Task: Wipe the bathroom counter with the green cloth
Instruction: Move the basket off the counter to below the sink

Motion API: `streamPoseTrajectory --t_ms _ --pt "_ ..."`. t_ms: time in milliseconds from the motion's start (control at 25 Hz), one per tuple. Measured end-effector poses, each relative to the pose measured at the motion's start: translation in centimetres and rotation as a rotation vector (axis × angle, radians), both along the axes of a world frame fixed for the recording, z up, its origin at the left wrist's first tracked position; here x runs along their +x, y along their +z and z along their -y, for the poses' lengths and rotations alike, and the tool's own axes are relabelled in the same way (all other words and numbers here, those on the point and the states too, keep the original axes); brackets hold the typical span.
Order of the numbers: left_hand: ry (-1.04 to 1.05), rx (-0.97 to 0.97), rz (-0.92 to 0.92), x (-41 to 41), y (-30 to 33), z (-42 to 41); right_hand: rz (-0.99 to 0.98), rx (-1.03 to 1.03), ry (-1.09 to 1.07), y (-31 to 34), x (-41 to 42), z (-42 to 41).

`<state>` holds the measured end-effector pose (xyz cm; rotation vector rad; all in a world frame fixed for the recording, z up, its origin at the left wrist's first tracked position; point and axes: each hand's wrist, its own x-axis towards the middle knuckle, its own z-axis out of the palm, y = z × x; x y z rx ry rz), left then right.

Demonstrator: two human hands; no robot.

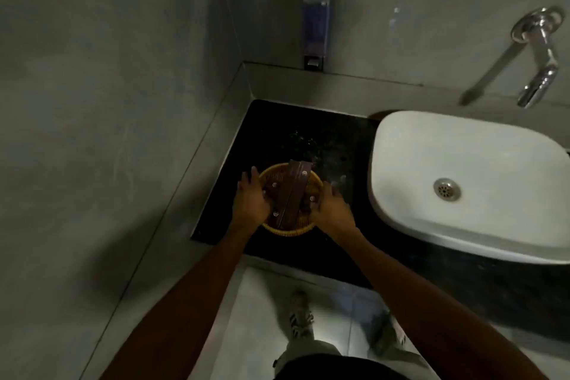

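cloth is not in view; being soft and light, it should bunch easily in one palm. both hands, left (250,200) and right (331,208), grip the basket (285,230) on the dark surface (308,129).

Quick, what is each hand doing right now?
Left hand: closed on the left side of the yellow basket.
Right hand: closed on its right side.

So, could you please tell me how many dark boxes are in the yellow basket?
2: the left box and the right box lie side by side in the basket, between both hands. Anything beneath them is hidden.
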<state>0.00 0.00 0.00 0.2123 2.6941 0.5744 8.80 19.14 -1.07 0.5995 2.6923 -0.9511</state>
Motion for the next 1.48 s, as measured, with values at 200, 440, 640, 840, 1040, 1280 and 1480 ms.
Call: streamPoseTrajectory --t_ms 200,440,640,840,1040,1280,1480 --pt "0.020 -0.025 -0.004 -0.9 0.1 0.4 0.007 -0.144 -0.221 0.8 -0.8 0.4" --pt "0.071 0.093 0.031 13.0 1.8 -1.2 -0.111 0.000 -0.120 2.2 11.3 -4.2" --pt "-0.066 0.121 0.148 24.6 0.4 -7.8 -0.085 0.015 -0.129 0.4 25.0 -10.8" --pt "-0.165 0.141 0.198 29.3 -0.9 -16.9 0.049 0.048 -0.292 -0.3 31.4 -18.7" --pt "-0.201 0.126 0.177 29.0 -0.9 -21.1 0.083 0.063 -0.351 0.5 31.8 -21.7" --pt "-0.191 0.137 0.188 28.0 -1.8 -22.1 0.087 0.025 -0.411 0.3 31.5 -21.4" --pt "-0.372 0.153 -0.196 30.6 -1.6 -24.4 -0.068 0.146 -0.572 0.6 34.2 -24.0"
